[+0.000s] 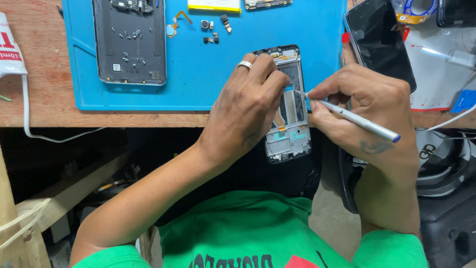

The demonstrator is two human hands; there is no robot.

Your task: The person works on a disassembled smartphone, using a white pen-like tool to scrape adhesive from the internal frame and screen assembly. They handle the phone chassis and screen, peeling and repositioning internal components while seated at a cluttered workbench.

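Note:
My left hand, a ring on one finger, grips an opened phone frame that juts past the table's front edge, its inner parts and an orange flex cable showing. My right hand holds a thin white tool with a blue end like a pen. The tool's metal tip touches the inside of the frame near its upper middle. My left fingers cover part of the frame's left side.
A blue work mat lies on the wooden table. On it rest a grey phone back cover with loose screws and several small parts. A dark phone screen lies at right. A white cable hangs at left.

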